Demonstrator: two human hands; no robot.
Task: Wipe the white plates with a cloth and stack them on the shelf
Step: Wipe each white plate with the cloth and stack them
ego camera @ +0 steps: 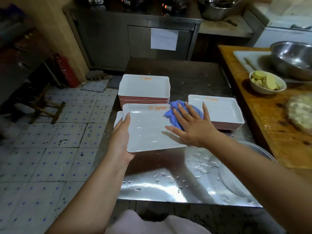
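You stand at a wet steel table [168, 188] beside a tiled floor [50, 149], with a wooden counter [253, 105] along its right side.

At the far left of the table sits a tall stack of white rectangular plates [144, 88], red at their edges. A shorter stack of plates [219, 110] sits to its right, just beyond your right hand.

Between the two stacks and nearer to you, you hold one white plate [148, 130] above the table, tilted slightly. The edge of another plate [118, 118] shows beneath its left side.

Your left hand [122, 132] grasps the held plate's left edge, thumb lying on the rim and fingers hidden underneath. Your right hand [190, 125] lies flat with fingers spread straight, pressing a blue cloth [175, 114] onto the plate's far right corner. The cloth bunches out from under your fingers.

On the wooden counter, a white bowl of pale sliced food [267, 82] sits near a large steel bowl [293, 59].
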